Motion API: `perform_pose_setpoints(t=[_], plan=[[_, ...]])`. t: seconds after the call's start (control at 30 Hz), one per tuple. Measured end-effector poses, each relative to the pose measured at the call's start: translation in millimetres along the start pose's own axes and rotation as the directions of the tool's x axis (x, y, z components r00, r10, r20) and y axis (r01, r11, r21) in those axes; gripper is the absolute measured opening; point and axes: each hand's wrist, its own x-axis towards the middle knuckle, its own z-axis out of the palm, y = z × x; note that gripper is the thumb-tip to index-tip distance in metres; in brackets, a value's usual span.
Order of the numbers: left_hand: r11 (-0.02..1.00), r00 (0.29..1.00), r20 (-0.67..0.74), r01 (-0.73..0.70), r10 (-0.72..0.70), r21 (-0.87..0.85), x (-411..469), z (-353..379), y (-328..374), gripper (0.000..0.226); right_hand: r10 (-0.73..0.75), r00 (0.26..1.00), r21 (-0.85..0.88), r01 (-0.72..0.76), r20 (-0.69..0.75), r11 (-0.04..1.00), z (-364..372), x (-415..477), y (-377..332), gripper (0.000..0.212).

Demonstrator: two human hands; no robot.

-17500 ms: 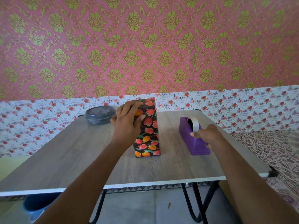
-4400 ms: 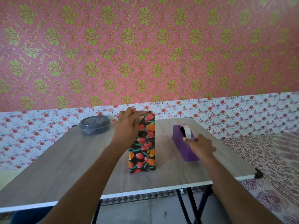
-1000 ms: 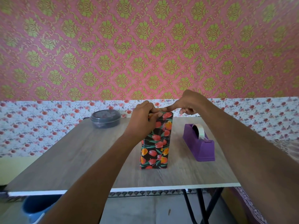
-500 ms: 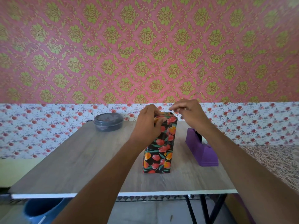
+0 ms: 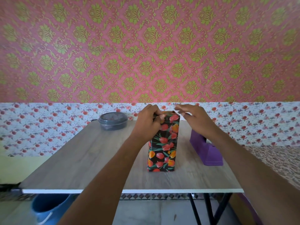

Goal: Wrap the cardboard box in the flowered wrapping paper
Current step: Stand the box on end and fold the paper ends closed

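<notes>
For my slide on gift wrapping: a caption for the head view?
Both hands, left hand and right hand, work the top of the upright flower-wrapped box, purple tape dispenser beside it.

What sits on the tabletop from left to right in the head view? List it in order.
Grey lidded bowl → wrapped box, standing upright with both hands at its top → purple tape dispenser.

Pink wall patterned with green damask; below, a white band strewn with small red flowers. Wood-grain table with white edge on black metal legs. Grey floor beneath. Soft, even daylight.
</notes>
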Motion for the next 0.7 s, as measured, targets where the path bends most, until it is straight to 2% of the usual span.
perform_pose_setpoints(t=[0.07, 0.13, 0.17, 0.23, 0.3, 0.37, 0.43, 0.47, 0.57, 0.63, 0.7], plan=[[1.000, 1.000, -0.001, -0.004, 0.004, -0.003, -2.6, -1.6, 0.7, 0.012, 0.182, 0.965, 0.107, -0.164, -0.189, 0.981, 5.4, -16.4, 19.1, 0.032], [1.000, 1.000, -0.010, -0.010, 0.010, 0.009, -3.4, -4.1, -0.5, 0.005, 0.321, 0.896, 0.036, -0.326, -0.306, 0.945, 8.7, -33.0, 45.7, 0.024], [1.000, 1.000, -0.015, -0.011, 0.012, 0.011, -2.9, -5.1, -1.0, 0.004, 0.397, 0.855, -0.024, -0.429, -0.334, 0.903, 8.4, -40.9, 59.6, 0.025], [1.000, 1.000, -0.024, 0.001, -0.001, 0.005, -2.6, -5.3, -2.2, 0.005, 0.584, 0.726, -0.083, -0.649, -0.364, 0.756, 11.7, -56.7, 84.6, 0.029], [1.000, 0.999, -0.034, 0.024, -0.024, -0.015, -2.5, -4.3, -3.4, 0.005, 0.705, 0.619, -0.095, -0.771, -0.346, 0.630, 17.0, -69.1, 104.4, 0.038], [0.998, 0.998, -0.041, 0.051, -0.052, -0.036, -2.3, -3.0, -3.8, 0.005, 0.746, 0.602, -0.050, -0.786, -0.285, 0.616, 22.0, -73.5, 117.8, 0.043], [0.997, 0.997, -0.048, 0.059, -0.061, -0.039, -1.3, -2.0, -3.8, 0.007, 0.758, 0.603, 0.051, -0.773, -0.247, 0.632, 22.3, -72.1, 125.6, 0.050], [0.997, 0.997, -0.041, 0.060, -0.061, -0.040, -0.5, 0.4, -4.3, 0.008, 0.779, 0.581, 0.118, -0.778, -0.237, 0.617, 20.5, -72.5, 128.7, 0.051], [0.998, 0.998, -0.037, 0.054, -0.055, -0.033, 1.3, 1.9, -4.2, 0.010, 0.834, 0.528, 0.291, -0.782, -0.158, 0.551, 12.1, -66.0, 130.2, 0.043], [0.998, 0.997, -0.045, 0.054, -0.055, -0.029, 1.1, 2.5, -5.3, 0.010, 0.842, 0.521, 0.337, -0.775, -0.140, 0.535, 11.6, -63.3, 128.1, 0.053], [0.999, 0.997, -0.053, 0.047, -0.048, -0.021, 1.1, 4.1, -6.3, 0.010, 0.852, 0.490, 0.326, -0.788, -0.183, 0.523, 15.5, -62.5, 127.7, 0.063]])
